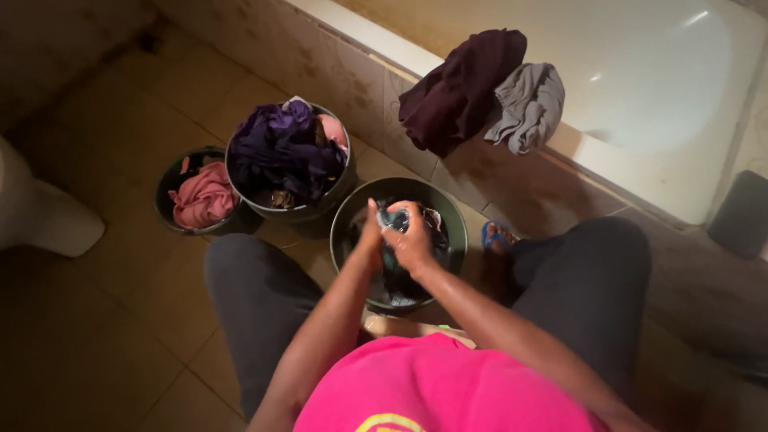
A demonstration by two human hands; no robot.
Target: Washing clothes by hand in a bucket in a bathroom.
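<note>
At frame centre, a wet dark cloth [394, 220] is clenched between the left hand [370, 234] and right hand [412, 240], both grips closed on it, above a dark bucket [448, 216].

Three buckets stand on the floor [96, 320] in front of the person. The near bucket [448, 212] sits between the person's knees. Both hands are over it. The left hand [370, 236] and the right hand [412, 240] are close together, with a wet cloth [394, 220] between them. More cloth lies in that bucket.

The middle bucket [300, 210] is to the left of the near one and a bit farther away. It is piled full of clothes [280, 148]. The small bucket [172, 172] is left of that, touching it, with a bunched cloth [204, 196] inside.

Behind the buckets is a bathtub [640, 96]. Two cloths hang over its edge, side by side: one cloth [460, 88] on the left, another cloth [528, 108] on the right.

A toilet [40, 208] stands far left.
</note>
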